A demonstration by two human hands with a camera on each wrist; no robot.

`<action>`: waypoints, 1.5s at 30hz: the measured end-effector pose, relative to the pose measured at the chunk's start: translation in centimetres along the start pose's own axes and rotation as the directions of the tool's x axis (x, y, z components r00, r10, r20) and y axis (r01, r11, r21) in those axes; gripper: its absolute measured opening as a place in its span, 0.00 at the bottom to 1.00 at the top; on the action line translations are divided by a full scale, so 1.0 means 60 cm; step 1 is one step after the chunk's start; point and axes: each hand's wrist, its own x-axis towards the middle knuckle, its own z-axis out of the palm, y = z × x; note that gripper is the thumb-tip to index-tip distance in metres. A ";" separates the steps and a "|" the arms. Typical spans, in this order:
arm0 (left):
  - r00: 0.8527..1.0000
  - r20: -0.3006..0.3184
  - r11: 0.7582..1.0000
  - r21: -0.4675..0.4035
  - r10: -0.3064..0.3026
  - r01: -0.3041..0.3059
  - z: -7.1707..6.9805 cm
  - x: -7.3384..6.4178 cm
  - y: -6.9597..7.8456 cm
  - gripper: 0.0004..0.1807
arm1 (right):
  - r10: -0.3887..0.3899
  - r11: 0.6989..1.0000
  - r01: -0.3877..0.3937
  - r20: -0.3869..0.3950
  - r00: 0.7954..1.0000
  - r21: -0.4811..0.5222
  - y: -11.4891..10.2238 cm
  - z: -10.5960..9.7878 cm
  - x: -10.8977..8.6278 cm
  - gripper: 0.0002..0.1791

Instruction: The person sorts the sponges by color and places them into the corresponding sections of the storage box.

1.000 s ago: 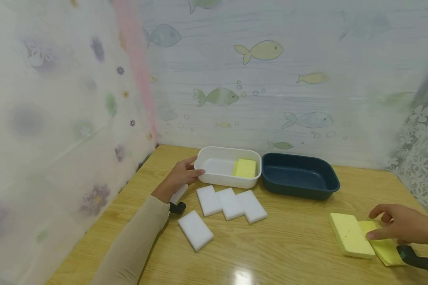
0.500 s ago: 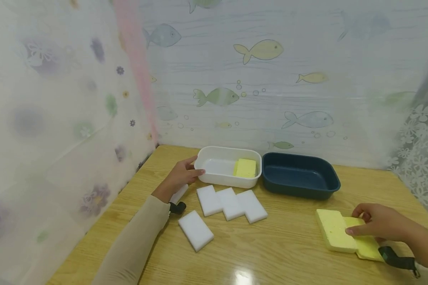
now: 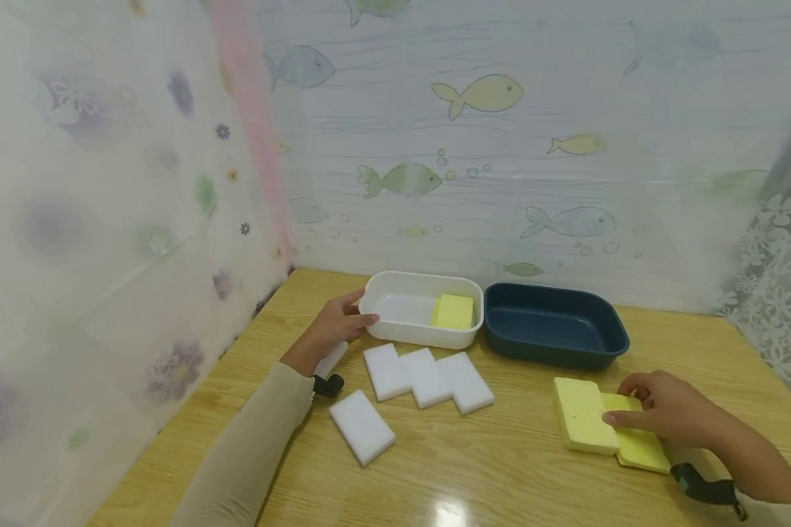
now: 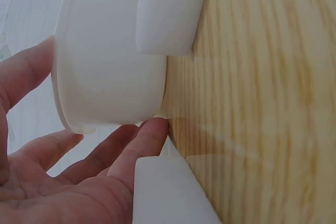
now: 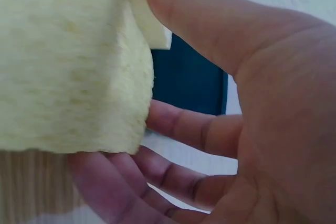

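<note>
My left hand point(image 3: 332, 326) grips the left end of a white plastic container point(image 3: 422, 335), thumb at its rim and fingers round the end wall. Inside, at the right, lie yellow sponges point(image 3: 455, 312). My right hand point(image 3: 672, 410) holds two overlapping yellow sponges point(image 3: 585, 416) at the table's right, thumb on top and fingers along the far edge and underneath. In the right wrist view the nearer yellow sponge point(image 5: 68, 77) fills the left side. Three white sponges point(image 3: 425, 377) lie overlapped in front of the white container.
A dark blue container point(image 3: 554, 348) stands right beside the white one. Another white sponge point(image 3: 362, 427) lies nearer the front, and one more white sponge point(image 3: 332, 359) is partly hidden by my left wrist. A fish-patterned curtain point(image 3: 474, 168) hangs behind the wooden table point(image 3: 501, 468).
My right hand has moved left across the table, bringing the two yellow sponges with it towards the dark blue container. The left hand and the white container have stayed put.
</note>
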 end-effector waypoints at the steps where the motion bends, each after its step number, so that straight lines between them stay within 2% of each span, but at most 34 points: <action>1: 1.000 -0.002 1.000 0.001 0.000 0.000 0.000 0.000 0.000 0.49 | 0.001 1.000 -0.001 -0.009 1.000 0.003 -0.004 0.003 0.002 0.31; 5: 1.000 -0.002 1.000 0.007 0.002 -0.002 -0.001 -0.002 0.001 0.50 | 0.009 1.000 -0.009 -0.035 0.999 0.002 -0.017 0.010 0.010 0.34; 8: 1.000 0.002 1.000 0.006 0.006 -0.006 -0.001 -0.003 0.001 0.50 | -0.002 1.000 0.002 -0.025 1.000 0.025 -0.019 0.010 0.013 0.38; 11: 1.000 0.007 1.000 0.003 0.010 -0.010 0.000 -0.003 0.002 0.49 | -0.041 0.993 0.037 0.030 0.999 0.116 -0.010 0.008 0.010 0.44; 14: 1.000 0.011 1.000 0.000 0.012 -0.012 0.001 -0.002 0.003 0.49 | -0.110 0.976 0.088 0.097 0.989 0.201 0.004 0.006 0.001 0.51; 19: 1.000 0.007 1.000 0.013 0.006 -0.006 0.002 -0.002 0.004 0.49 | -0.161 0.976 0.134 0.158 0.974 0.171 0.019 0.003 -0.009 0.55; 24: 1.000 0.016 1.000 0.002 0.010 -0.010 0.001 -0.001 0.002 0.50 | -0.139 0.981 0.107 0.195 0.971 0.162 0.025 0.000 -0.016 0.57; 31: 1.000 0.013 1.000 -0.008 0.016 -0.016 0.002 -0.002 0.003 0.49 | -0.101 0.989 0.078 0.194 0.976 0.125 0.027 -0.005 -0.015 0.55; 40: 1.000 0.006 1.000 0.013 0.003 -0.003 0.001 -0.002 0.002 0.50 | -0.084 0.985 0.049 0.213 0.973 0.165 0.032 -0.017 -0.018 0.55; 45: 1.000 0.008 1.000 0.009 0.002 -0.002 0.000 -0.003 0.003 0.49 | -0.085 0.984 0.054 0.181 0.980 0.167 0.028 -0.024 -0.025 0.55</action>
